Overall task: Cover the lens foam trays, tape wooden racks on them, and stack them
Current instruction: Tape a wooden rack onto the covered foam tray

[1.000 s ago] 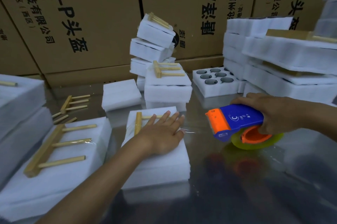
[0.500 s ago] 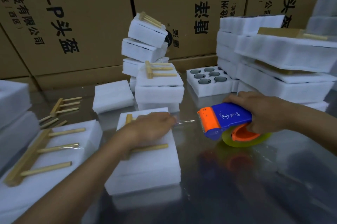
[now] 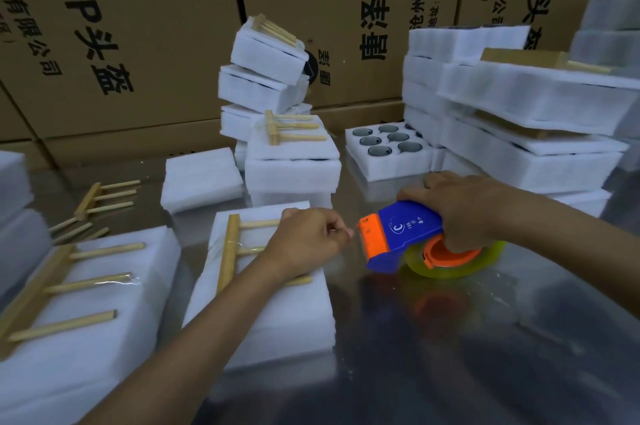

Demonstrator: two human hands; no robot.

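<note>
A covered white foam tray (image 3: 263, 317) lies in front of me with a wooden rack (image 3: 230, 251) on top, a strip of clear tape across it. My left hand (image 3: 308, 241) hovers over the tray's right side, fingers curled, pinching the tape end at the dispenser's mouth. My right hand (image 3: 464, 206) grips the blue and orange tape dispenser (image 3: 401, 234), which rests on the metal table just right of the tray.
Another taped tray with a rack (image 3: 69, 286) lies at the left. A loose rack (image 3: 100, 198), a foam cover (image 3: 201, 179), stacked trays (image 3: 273, 85) and an uncovered lens tray (image 3: 388, 151) stand behind. Tall foam stacks (image 3: 519, 134) fill the right; cardboard boxes (image 3: 138, 26) wall the back.
My left hand lifted from lying flat on the tray, curled, and moved right to the dispenser's mouth. The dispenser stayed in nearly the same place.
</note>
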